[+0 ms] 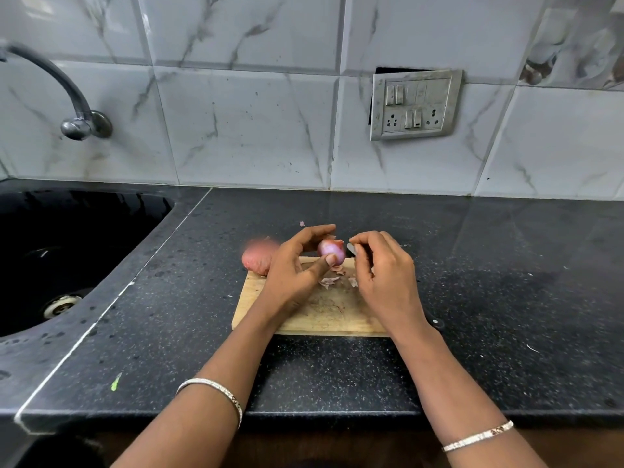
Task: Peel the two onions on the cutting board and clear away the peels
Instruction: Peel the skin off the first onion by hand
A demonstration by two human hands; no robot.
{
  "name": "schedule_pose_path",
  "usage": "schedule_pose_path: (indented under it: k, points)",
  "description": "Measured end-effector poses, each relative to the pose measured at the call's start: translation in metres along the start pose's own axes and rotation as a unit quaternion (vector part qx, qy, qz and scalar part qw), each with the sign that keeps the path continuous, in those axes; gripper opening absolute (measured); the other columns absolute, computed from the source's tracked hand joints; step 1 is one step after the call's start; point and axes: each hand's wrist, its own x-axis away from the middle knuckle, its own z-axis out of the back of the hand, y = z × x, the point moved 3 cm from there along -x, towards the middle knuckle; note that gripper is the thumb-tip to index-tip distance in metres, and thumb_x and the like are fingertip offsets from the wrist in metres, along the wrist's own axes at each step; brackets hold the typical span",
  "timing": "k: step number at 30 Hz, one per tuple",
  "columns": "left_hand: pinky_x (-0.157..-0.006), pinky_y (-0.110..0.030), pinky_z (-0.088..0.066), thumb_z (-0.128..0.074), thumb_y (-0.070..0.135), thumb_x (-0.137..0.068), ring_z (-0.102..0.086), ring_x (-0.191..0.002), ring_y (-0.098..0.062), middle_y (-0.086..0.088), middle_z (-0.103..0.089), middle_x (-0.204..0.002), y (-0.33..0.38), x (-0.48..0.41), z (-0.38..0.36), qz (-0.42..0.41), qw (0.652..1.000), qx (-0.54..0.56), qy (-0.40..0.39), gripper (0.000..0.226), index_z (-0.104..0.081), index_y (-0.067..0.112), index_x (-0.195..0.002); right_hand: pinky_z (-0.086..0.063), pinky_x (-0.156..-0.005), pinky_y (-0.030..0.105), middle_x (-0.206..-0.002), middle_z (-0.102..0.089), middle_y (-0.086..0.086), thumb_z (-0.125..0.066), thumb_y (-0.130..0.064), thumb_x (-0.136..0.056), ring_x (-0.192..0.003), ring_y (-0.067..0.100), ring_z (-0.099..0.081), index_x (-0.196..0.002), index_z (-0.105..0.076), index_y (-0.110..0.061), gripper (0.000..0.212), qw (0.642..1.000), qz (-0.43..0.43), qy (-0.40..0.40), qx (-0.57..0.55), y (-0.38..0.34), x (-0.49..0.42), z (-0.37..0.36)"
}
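Head view.
- Board (314, 315): wooden, lying on the black counter (472, 265), right of the sink (67, 248).
- Onion (331, 250): partly peeled, pale purple, raised over the board's far edge. The left hand (297, 265) grips it, thumb below and fingers curled over the top.
- Right hand (385, 275): just beside the onion, fingers curled, thumb and forefinger tips together at the onion's top. Whether they nip a peel, cannot tell.
- Second onion (260, 260): unpeeled and blurred, at the board's far-left corner.
- Peels (329, 281): loose on the board under the hands.
- Scrap (302, 223): on the counter beyond.
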Motion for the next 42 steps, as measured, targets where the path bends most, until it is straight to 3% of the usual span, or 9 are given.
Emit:
schedule_pose_path:
  k: [3,8,14,22,27,30,36,42]
  points:
    - [-0.101,-0.031,-0.053,-0.074,0.023,-0.085,-0.067,-0.113,-0.014,-0.001,-0.073,-0.12,-0.0007,-0.0004,0.0004,0.016,0.999,0.039,-0.001,0.05,-0.063,0.017,-0.134,-0.05,-0.073,0.024,-0.097,-0.068,-0.003,-0.063,-0.018,-0.097,-0.083,0.01,-0.062,-0.104,-0.07,-0.012,0.012,0.999,-0.01,-0.021,-0.033,-0.0036,0.0002,0.001]
    - [-0.103,-0.041,-0.054,-0.073,0.017,-0.084,-0.066,-0.12,-0.02,-0.005,-0.07,-0.126,-0.0008,0.0014,0.0009,0.039,0.995,0.091,-0.02,0.053,-0.062,0.017,-0.136,-0.055,-0.075,0.026,-0.094,-0.075,-0.008,-0.065,-0.032,-0.097,-0.084,0.004,-0.067,-0.106,-0.077,-0.019,0.02,0.993,-0.067,-0.048,-0.082,-0.006,0.002,0.0006]
    - [-0.096,-0.031,-0.055,-0.073,0.015,-0.083,-0.066,-0.12,-0.02,-0.005,-0.068,-0.129,0.0001,0.0026,-0.0001,0.045,0.993,0.106,-0.035,0.054,-0.061,0.015,-0.136,-0.043,-0.079,0.002,-0.095,-0.079,-0.005,-0.07,-0.024,-0.095,-0.094,-0.01,-0.062,-0.102,-0.081,-0.02,0.014,0.988,-0.097,-0.034,-0.114,-0.0052,0.0023,0.0039]
    - [-0.092,-0.027,-0.055,-0.072,0.012,-0.083,-0.067,-0.118,-0.018,-0.005,-0.069,-0.128,-0.0006,0.0021,-0.0002,0.041,0.993,0.099,-0.04,0.053,-0.062,0.015,-0.135,-0.041,-0.078,0.0,-0.092,-0.079,-0.003,-0.072,-0.024,-0.093,-0.092,-0.004,-0.066,-0.104,-0.081,-0.019,0.015,0.991,-0.074,-0.03,-0.106,-0.0073,0.0013,0.0038]
    - [-0.097,-0.035,-0.056,-0.073,0.012,-0.082,-0.067,-0.118,-0.022,-0.005,-0.069,-0.128,-0.002,0.0012,-0.0005,0.039,0.994,0.095,-0.04,0.053,-0.063,0.016,-0.134,-0.047,-0.083,0.008,-0.085,-0.078,0.001,-0.071,-0.016,-0.093,-0.089,0.007,-0.068,-0.098,-0.082,-0.014,0.012,0.992,-0.071,-0.026,-0.106,-0.0074,0.0013,0.0033]
    - [-0.097,-0.036,-0.056,-0.073,0.012,-0.081,-0.068,-0.116,-0.022,-0.005,-0.069,-0.127,-0.0025,0.0013,-0.0007,0.042,0.994,0.093,-0.04,0.053,-0.063,0.016,-0.133,-0.045,-0.079,0.004,-0.082,-0.078,-0.001,-0.072,-0.014,-0.091,-0.084,0.007,-0.068,-0.094,-0.082,-0.014,0.011,0.991,-0.068,-0.023,-0.109,-0.0093,0.0012,0.0038]
    - [-0.098,-0.043,-0.057,-0.076,0.014,-0.079,-0.069,-0.113,-0.024,-0.005,-0.07,-0.126,-0.0055,0.0009,-0.002,0.051,0.994,0.092,-0.043,0.052,-0.064,0.017,-0.13,-0.056,-0.067,0.035,-0.073,-0.074,-0.008,-0.071,-0.016,-0.088,-0.066,0.007,-0.067,-0.084,-0.08,-0.015,0.01,0.992,-0.087,-0.021,-0.094,-0.0051,0.0023,0.0013]
    - [-0.101,-0.044,-0.055,-0.075,0.017,-0.083,-0.069,-0.116,-0.023,-0.004,-0.07,-0.126,-0.0047,0.0022,-0.0031,0.052,0.994,0.084,-0.056,0.047,-0.064,0.017,-0.129,-0.058,-0.066,0.04,-0.075,-0.072,-0.006,-0.07,-0.015,-0.088,-0.068,0.011,-0.067,-0.084,-0.075,-0.014,0.006,0.994,-0.09,-0.007,-0.068,-0.002,0.0008,-0.0014]
